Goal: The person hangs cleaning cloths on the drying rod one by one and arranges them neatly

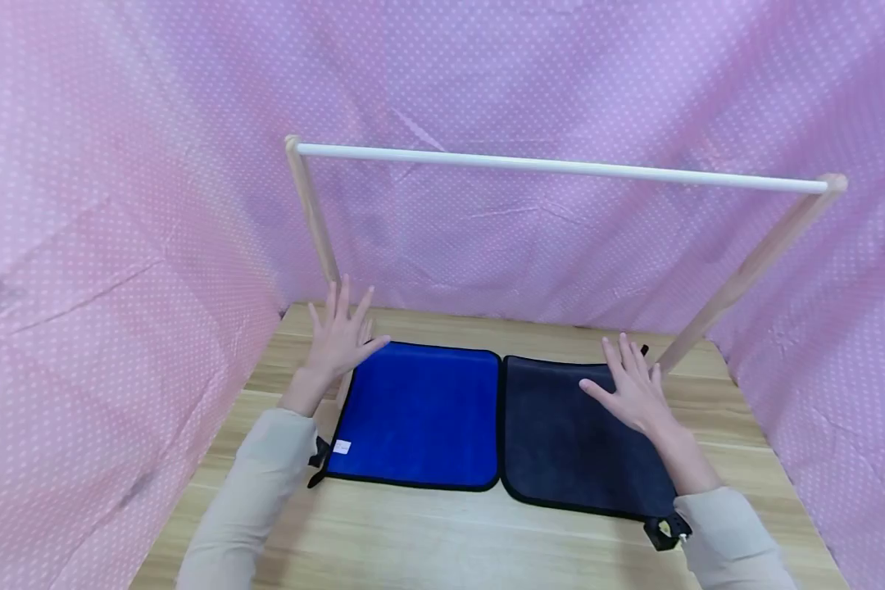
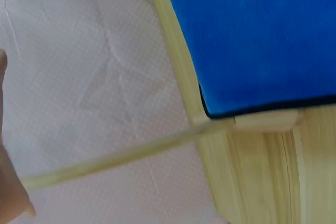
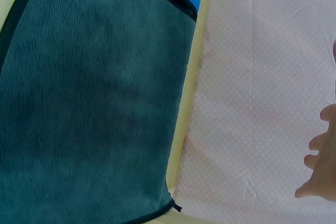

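A blue towel (image 1: pixel 424 414) with black edging lies flat on the table, a small white label at its lower left corner. Right beside it is a dark grey towel (image 1: pixel 568 442), fuzzy in the right wrist view, also edged in black. My left hand (image 1: pixel 339 340) has its fingers spread near the blue towel's upper left corner, holding nothing. Over the right part of the dark towel, my right hand (image 1: pixel 630 389) is likewise spread and holds nothing. In the wrist views only parts of the left hand (image 2: pixel 9 187) and right hand (image 3: pixel 323 161) show.
A rack stands behind the towels: a white bar (image 1: pixel 560 165) joins a left wooden post (image 1: pixel 313 213) and a right wooden post (image 1: pixel 745 279). Black straps or clips (image 1: pixel 664 531) show near the sleeves. Pink dotted curtain (image 1: pixel 487 254) encloses the wooden table (image 1: pixel 413 541).
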Available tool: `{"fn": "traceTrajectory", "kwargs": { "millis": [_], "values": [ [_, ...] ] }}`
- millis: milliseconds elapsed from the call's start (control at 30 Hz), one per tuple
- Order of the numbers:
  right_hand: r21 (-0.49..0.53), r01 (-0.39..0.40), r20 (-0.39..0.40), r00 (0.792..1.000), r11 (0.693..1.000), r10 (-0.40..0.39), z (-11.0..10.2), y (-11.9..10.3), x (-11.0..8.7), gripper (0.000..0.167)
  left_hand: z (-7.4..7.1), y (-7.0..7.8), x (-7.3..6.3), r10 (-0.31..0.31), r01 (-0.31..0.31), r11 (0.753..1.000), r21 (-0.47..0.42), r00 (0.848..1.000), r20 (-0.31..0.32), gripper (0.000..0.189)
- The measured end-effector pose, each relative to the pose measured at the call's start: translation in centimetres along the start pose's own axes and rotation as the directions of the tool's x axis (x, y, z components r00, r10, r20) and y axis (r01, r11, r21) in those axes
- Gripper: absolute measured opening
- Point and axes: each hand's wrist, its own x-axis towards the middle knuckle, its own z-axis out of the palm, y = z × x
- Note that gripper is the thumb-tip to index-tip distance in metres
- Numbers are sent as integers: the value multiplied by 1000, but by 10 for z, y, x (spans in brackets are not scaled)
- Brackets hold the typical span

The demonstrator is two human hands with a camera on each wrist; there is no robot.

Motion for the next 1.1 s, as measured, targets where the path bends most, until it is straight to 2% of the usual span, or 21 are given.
{"fn": "traceTrajectory", "kwargs": {
  "millis": [67,133,233,333,467,600,667,833,1100],
  "values": [
    [53,1,5,1000,999,-2,5,-2,1,84,-2,-6,1,16,-19,999,-32,997,-79,86],
    [102,8,7,1000,995,-9,10,-5,3,84,-4,-13,3,29,-40,997,-65,987,-161,86],
    [185,24,13,1000,982,-27,19,-10,6,83,-5,-24,6,42,-74,991,-109,961,-272,87],
    [279,51,18,998,959,-59,29,-15,9,82,-6,-35,11,59,-113,985,-127,929,-364,87],
    [412,64,26,996,909,-82,46,-21,12,80,-9,-46,17,99,-181,972,-148,892,-441,85],
    [493,42,42,996,869,-72,62,-29,16,79,-10,-55,24,161,-269,948,-173,869,-468,80],
    [520,30,55,996,854,-69,69,-34,17,78,-10,-58,27,171,-287,937,-201,874,-454,77],
    [586,8,81,994,810,-69,91,-43,21,77,-12,-60,31,122,-241,929,-281,916,-382,72],
    [638,-51,115,993,768,-30,125,-54,25,79,-15,-62,38,80,-187,926,-328,945,-316,71]
  ]
}}
